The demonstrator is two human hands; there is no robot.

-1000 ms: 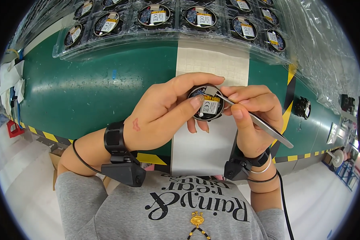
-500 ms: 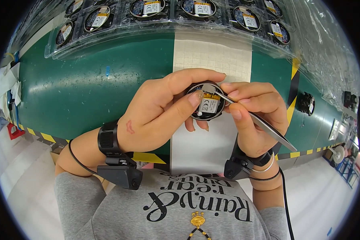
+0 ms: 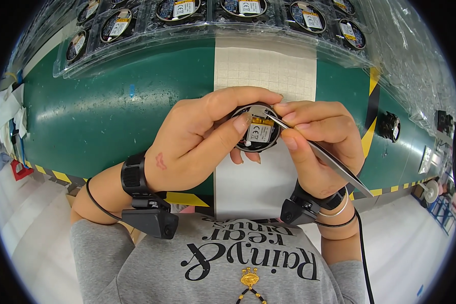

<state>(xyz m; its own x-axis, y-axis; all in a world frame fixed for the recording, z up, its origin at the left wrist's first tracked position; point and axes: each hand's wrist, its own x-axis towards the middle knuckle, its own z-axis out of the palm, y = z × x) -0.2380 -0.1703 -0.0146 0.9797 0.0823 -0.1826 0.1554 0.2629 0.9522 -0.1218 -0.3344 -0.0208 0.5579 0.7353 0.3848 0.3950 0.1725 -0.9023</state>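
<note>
A round black electronic device with an exposed inside [image 3: 260,133] is gripped in my left hand [image 3: 197,133]. The thumb presses on its left part, and the other fingers wrap around its far edge and underside. Inside it show a silver-white battery, a strip of amber tape and a grey metal piece. Metal tweezers [image 3: 334,163] are pinched in my right hand [image 3: 325,139], their tips inside the casing near the upper edge of the amber tape. Whether the tips grip anything is too small to tell. My right fingertips are close to the casing's right rim.
Clear plastic trays [image 3: 187,31] with several similar round devices stand along the far side. Another round black part [image 3: 389,126] lies at the right, past yellow-black tape [image 3: 372,116]. A white gridded sheet [image 3: 265,66] lies on the green mat [image 3: 111,106]. Clear film [image 3: 405,55] drapes at the far right.
The whole scene has shifted slightly left in view. The tweezer tips have shifted slightly within the casing; both hands keep their grips.
</note>
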